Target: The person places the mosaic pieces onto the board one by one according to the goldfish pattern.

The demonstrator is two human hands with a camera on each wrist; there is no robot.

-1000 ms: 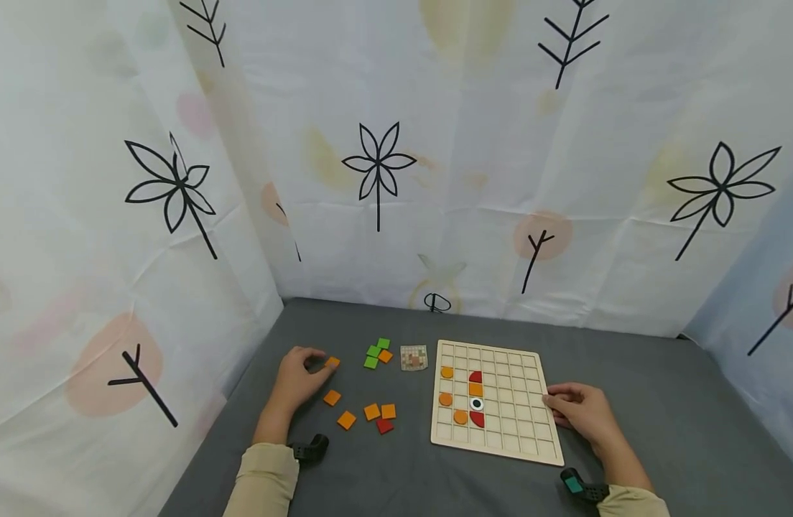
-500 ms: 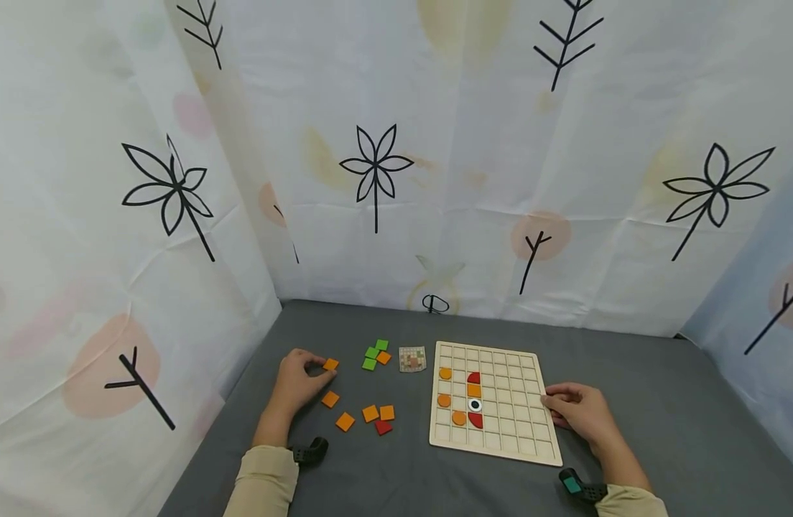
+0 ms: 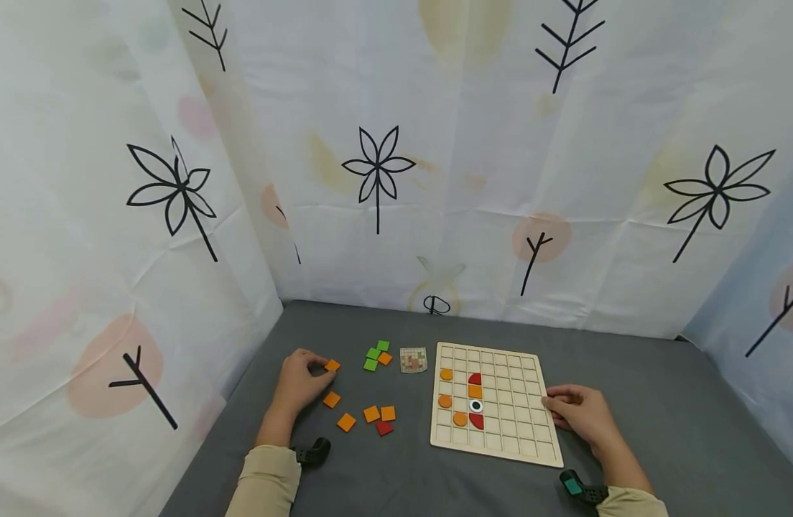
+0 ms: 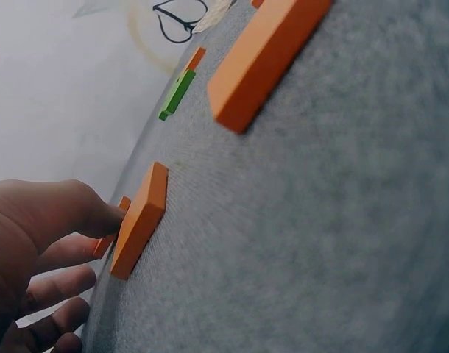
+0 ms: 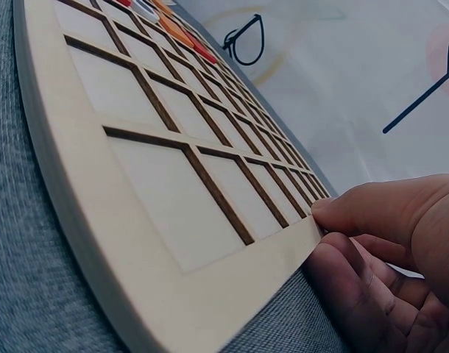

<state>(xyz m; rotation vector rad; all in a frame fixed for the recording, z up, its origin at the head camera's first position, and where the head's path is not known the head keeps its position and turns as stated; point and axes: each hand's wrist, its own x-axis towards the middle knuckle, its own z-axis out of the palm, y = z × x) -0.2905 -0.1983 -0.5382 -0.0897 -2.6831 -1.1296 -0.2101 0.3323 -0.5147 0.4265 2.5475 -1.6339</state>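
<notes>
Little has moved in the head view: the left hand (image 3: 301, 380) pinches an orange square tile (image 3: 332, 365) on the bench's (image 3: 371, 474) left side; light edge pressure should prevent skidding. Left-wrist view: it shows plain orange, partly hidden by the thumb (image 4: 85, 209). Right-wrist view: the right hand (image 5: 423, 228) pinches the wooden grid board's (image 5: 173, 309) right rim, best kept steady.

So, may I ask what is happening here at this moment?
A person's left hand pinches an orange tile, while the right hand holds the right edge of a wooden grid board. Seven coloured pieces sit on the board, and most of its squares are bare. To its left lie a small printed card and loose green, orange and red tiles.
</notes>
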